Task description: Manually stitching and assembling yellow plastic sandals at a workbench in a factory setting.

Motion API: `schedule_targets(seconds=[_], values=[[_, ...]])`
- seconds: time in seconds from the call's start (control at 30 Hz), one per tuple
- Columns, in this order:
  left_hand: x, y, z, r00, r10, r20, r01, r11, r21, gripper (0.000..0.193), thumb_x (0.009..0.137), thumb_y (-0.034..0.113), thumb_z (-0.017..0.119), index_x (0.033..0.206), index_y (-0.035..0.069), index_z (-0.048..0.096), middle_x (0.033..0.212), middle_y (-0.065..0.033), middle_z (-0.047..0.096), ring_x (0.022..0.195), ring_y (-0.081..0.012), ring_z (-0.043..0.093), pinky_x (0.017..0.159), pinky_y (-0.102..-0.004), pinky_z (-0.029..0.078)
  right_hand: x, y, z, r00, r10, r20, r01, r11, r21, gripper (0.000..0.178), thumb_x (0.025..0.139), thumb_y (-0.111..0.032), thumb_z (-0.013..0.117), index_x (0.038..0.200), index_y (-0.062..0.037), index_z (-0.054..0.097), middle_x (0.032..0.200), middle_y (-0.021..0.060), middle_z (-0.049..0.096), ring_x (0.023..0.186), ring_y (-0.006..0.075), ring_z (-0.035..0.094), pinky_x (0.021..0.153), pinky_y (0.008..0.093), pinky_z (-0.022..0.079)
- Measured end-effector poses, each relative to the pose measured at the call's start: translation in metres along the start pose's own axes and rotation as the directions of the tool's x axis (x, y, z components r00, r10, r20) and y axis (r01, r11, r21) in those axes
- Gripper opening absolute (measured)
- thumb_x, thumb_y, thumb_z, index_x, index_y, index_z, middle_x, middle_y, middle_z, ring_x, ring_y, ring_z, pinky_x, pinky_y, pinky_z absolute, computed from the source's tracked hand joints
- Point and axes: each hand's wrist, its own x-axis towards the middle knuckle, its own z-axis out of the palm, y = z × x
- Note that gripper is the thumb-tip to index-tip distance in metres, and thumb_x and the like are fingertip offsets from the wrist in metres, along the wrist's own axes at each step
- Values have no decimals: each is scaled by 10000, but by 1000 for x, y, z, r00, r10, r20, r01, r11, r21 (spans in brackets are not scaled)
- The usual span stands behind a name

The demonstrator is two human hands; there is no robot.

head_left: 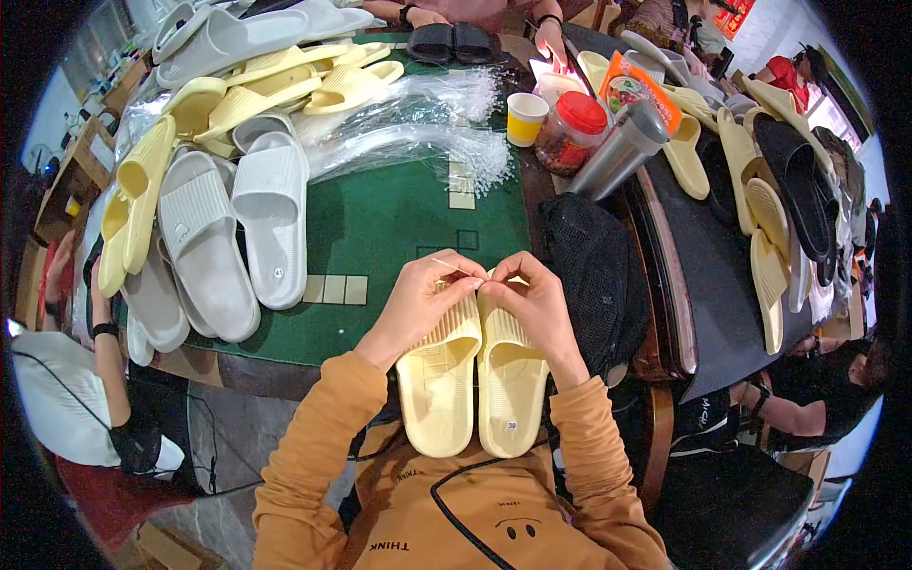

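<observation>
A pair of pale yellow slippers (438,404) stands side by side in front of me, heels toward my body and resting near the table's edge. At the toe end, my left hand (429,293) is closed, thumb and finger pinching a thin clear plastic tie (445,262). My right hand (534,302) meets it there, its fingertips also pinched together on the tie. The two hands nearly touch above the inner edges of the straps. The fingers hide most of the tie and the slippers' toes. Bundles of clear plastic ties (408,147) lie farther off on the green mat (380,228).
Grey slippers (273,228) and yellow slippers (142,195) are heaped at left. Behind right stand a paper cup (526,121), a red-lidded jar (572,133) and a steel flask (622,147). A black mesh bag (594,275) lies beside my right hand. Other people sit around the tables.
</observation>
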Motion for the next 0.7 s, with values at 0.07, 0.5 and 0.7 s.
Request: schedule_targets(seconds=[0.07,0.5,0.7], values=[[0,3,1,999,45,-6,-45,998,51,115,892,59,678,976,-13,707,895,-80,659,796,-168,641,724,-296,514,0,0,-1,1000,-12,11,12,1000,6,144,851,-49,748,888,-10,614,827,3,626,748,62,588,669,223,505],[-3,1,7,945,319,-69,-284,908,308,88,839,9,698,924,11,674,880,-100,641,804,-257,637,697,-339,516,1,1,-4,995,68,76,-76,990,115,158,867,-81,751,883,-57,596,801,-40,598,701,23,527,613,186,436],[-3,2,9,905,415,-92,-358,861,361,105,844,1,682,942,14,648,879,-101,614,800,-277,616,689,-365,503,1,-1,-3,997,58,42,-62,994,86,155,863,-72,749,881,-55,596,803,-40,600,704,29,530,624,196,443]])
